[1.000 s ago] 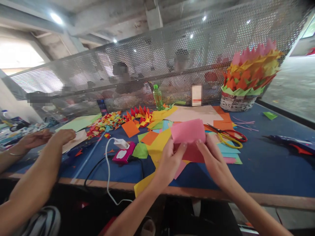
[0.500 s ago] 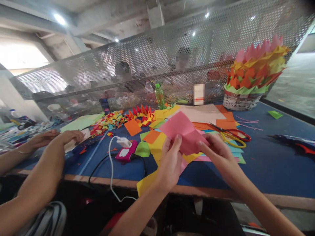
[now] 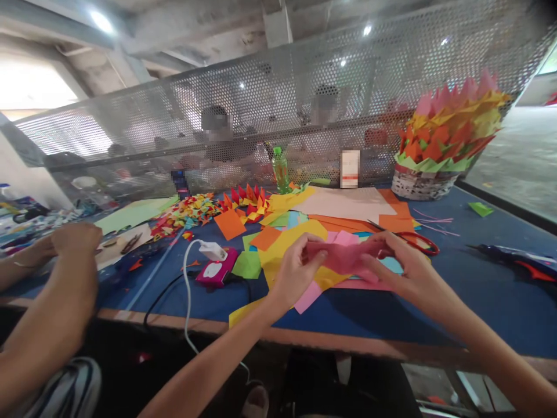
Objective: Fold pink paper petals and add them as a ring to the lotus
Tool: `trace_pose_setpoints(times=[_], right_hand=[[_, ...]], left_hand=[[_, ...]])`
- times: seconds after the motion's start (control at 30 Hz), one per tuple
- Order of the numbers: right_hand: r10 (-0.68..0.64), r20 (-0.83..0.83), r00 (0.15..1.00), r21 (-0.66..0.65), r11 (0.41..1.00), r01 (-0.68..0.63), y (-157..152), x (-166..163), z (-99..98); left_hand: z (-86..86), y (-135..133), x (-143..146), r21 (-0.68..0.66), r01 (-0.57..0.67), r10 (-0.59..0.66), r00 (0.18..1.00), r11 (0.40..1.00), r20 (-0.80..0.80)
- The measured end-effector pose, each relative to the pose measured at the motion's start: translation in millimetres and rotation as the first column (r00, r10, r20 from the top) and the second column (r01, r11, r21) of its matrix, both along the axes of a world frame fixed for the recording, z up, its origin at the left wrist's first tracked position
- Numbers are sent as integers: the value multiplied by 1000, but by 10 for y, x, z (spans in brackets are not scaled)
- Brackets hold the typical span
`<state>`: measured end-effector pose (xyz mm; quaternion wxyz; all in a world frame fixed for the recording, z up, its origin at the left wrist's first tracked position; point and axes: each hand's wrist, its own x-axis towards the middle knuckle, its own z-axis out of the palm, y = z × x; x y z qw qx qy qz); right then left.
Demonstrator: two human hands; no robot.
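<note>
Between my two hands a piece of pink paper (image 3: 343, 258) is held up, bent over so that it shows as a narrow band. My left hand (image 3: 302, 264) pinches its left end between thumb and fingers. The right end is gripped by my right hand (image 3: 394, 261). Beneath them lie yellow paper (image 3: 278, 264), pink sheets (image 3: 308, 298) and other coloured sheets. Just beyond my right hand are scissors (image 3: 424, 242) with a red handle, partly hidden by that hand.
A pink power strip (image 3: 216, 268) with a white charger (image 3: 213, 251) sits left. A co-worker's hands (image 3: 73, 238) are further left. Behind stand a green bottle (image 3: 281, 169) and a folded-paper basket (image 3: 429, 177). A glue gun (image 3: 513, 255) lies right.
The pink paper was facing me as a broad flat square; now it is folded over into a narrow band. My hands have spread to its ends. The co-worker's hands moved left.
</note>
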<state>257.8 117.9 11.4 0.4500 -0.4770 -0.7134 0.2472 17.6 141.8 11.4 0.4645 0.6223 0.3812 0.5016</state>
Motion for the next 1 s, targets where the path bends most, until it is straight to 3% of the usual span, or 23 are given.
trace_pose_setpoints(times=[0.2, 0.43, 0.67, 1.0], right_hand=[[-71, -225, 972, -102, 994, 49, 44, -138, -324], [-77, -328, 942, -100, 994, 47, 0, -213, -290], [-68, -373, 925, -77, 996, 43, -34, -269, -356], [-38, -311, 950, -54, 998, 22, -31, -239, -423]], left_hand=[[-188, -4, 67, -21, -69, 69, 998, 997, -13], [-181, -45, 87, 32, -97, 96, 995, 995, 20], [-278, -37, 101, 49, -125, 126, 992, 991, -19], [-318, 2, 77, 93, -117, 123, 991, 989, -61]])
